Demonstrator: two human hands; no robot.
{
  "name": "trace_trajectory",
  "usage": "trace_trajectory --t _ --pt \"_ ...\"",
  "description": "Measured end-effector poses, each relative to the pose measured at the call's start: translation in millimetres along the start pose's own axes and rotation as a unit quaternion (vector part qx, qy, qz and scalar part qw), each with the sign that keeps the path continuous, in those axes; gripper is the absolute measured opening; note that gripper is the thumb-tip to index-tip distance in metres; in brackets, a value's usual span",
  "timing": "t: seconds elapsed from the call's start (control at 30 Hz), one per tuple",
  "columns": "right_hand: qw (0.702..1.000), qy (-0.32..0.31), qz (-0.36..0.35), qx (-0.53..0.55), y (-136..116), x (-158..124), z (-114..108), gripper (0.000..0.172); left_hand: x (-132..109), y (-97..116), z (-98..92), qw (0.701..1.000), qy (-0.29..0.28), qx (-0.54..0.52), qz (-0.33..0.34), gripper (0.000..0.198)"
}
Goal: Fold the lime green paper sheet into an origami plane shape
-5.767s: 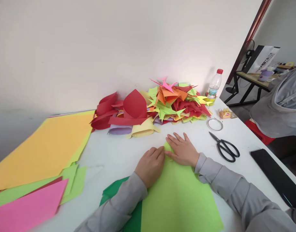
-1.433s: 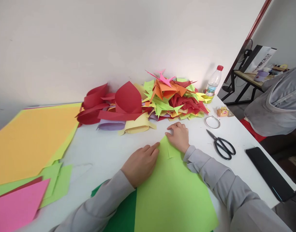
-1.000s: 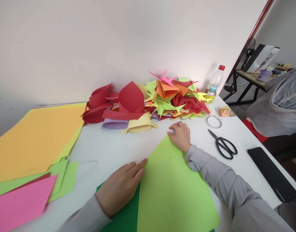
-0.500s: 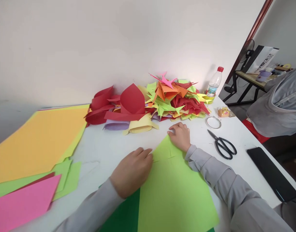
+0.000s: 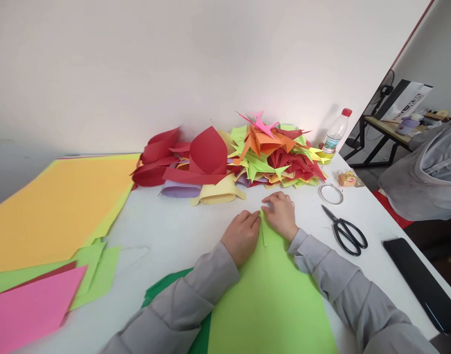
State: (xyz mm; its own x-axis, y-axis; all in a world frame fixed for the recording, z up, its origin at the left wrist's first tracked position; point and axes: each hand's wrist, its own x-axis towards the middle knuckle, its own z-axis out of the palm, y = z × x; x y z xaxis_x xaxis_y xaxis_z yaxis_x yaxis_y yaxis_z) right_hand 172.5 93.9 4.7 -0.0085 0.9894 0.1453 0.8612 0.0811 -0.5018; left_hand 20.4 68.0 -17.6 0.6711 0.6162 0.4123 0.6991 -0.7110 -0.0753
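A light green sheet of paper [image 5: 271, 300] lies in front of me, its far end narrowing to a folded point with a short crease or slit line. My left hand [image 5: 243, 235] is closed at that tip, its fingertips pressed on the paper from the left. On the other side, my right hand [image 5: 280, 212] has curled fingers, with the thumb and fingertips at the tip's right edge. The two hands almost meet there. Underneath lies dark green paper [image 5: 166, 284], showing at the left past my sleeve.
Orange paper sheets [image 5: 70, 211] and a pink sheet [image 5: 37, 305] lie left. Folded red paper pieces [image 5: 210, 152] and a colourful star-like paper heap [image 5: 269, 147] line the wall. Right are a bottle [image 5: 335, 133], tape roll [image 5: 330, 194], scissors [image 5: 345, 231], wrapped snack [image 5: 348, 178] and phone [image 5: 420, 282].
My left hand has moved right and forward along the paper's left edge to the tip, beside my right hand. My right hand stays at the tip. The view has shifted slightly.
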Motion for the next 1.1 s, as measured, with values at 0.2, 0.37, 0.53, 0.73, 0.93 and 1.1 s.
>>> trace_trajectory --t 0.2,0.37,0.53,0.73,0.93,1.1 --pt "1.000 0.002 -0.010 -0.018 0 -1 0 0.019 1 1 -0.8 1.000 -0.013 0.015 0.000 0.035" --pt "1.000 0.002 -0.009 -0.019 1 0 0 0.020 3 3 -5.5 0.998 -0.037 0.041 0.007 0.036" --pt "0.999 -0.007 0.034 0.005 -3 5 -1 0.023 6 5 -9.0 0.997 -0.060 0.048 0.008 0.037" --pt "0.998 -0.029 0.046 0.014 -3 8 -3 0.024 7 6 -9.8 0.997 -0.063 0.053 0.006 0.035" --pt "0.998 -0.028 0.060 0.008 -5 9 -2 0.024 8 7 -8.9 0.996 -0.062 0.058 0.003 0.034" --pt "0.997 -0.034 0.064 0.003 -6 10 -3 0.025 7 7 -8.9 0.996 -0.063 0.055 0.008 0.032"
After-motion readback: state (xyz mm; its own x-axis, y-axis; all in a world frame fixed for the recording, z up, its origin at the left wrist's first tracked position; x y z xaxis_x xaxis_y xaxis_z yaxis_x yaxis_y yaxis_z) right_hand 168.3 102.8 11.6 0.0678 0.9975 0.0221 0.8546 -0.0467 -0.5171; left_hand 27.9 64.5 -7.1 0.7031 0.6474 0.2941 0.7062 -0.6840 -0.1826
